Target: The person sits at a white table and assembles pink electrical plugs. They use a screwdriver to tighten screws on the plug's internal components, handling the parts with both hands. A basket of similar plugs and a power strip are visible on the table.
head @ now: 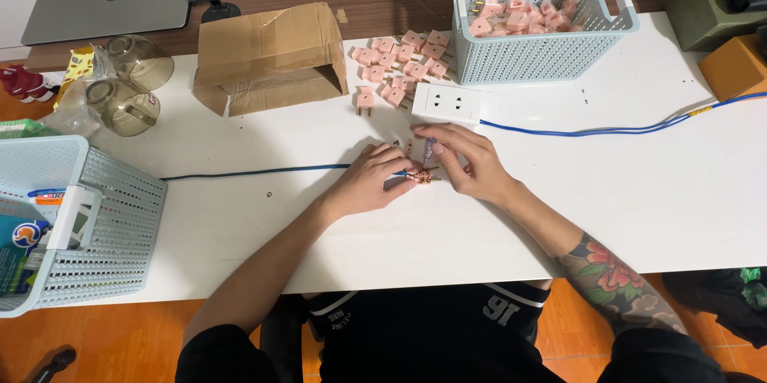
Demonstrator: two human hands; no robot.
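At mid-frame my left grip (pixel 371 179) and right grip (pixel 467 163) pinch what seems a pink plug (pixel 421 177) on the white surface (pixel 639 191), blue cable (pixel 256 171) trailing left.

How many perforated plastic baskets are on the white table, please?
2: one basket at the far edge holding pink plugs, and another basket at the left edge near the left hand's side.

I see a white counter (pixel 639 215) set against a brown wooden desk (pixel 391 7), over an orange floor (pixel 120 343). The light is even and bright.
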